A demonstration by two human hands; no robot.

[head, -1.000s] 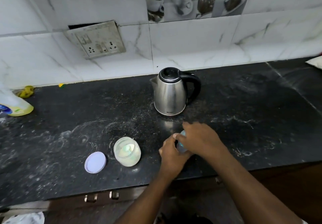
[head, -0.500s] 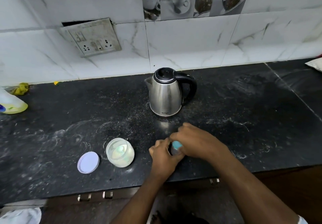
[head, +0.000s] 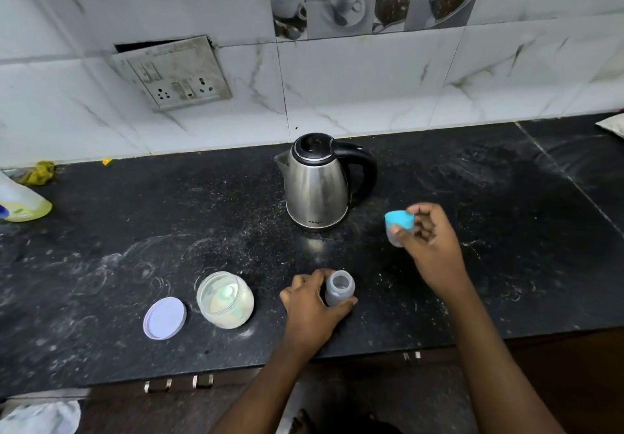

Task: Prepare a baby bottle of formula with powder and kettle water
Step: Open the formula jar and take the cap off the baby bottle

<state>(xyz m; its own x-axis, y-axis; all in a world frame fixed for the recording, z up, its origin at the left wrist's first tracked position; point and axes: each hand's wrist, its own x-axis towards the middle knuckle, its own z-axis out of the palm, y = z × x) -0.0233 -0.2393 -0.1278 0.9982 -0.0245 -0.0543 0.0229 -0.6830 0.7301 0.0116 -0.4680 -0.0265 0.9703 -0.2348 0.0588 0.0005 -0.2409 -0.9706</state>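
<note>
Black stone counter (head: pixel 506 197), dusty; white marble-look wall tiles (head: pixel 371 89); loose socket plate (head: pixel 175 75).

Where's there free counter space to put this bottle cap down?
Bare counter lies right of the kettle and the right hand holding the cap; another stretch left of the kettle, behind the jar. Crowded along the front: lid, jar, bottle, left hand.

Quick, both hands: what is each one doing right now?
Left hand: closed around the open baby bottle standing on the counter.
Right hand: pinching the blue bottle cap, held apart from the bottle.
</note>
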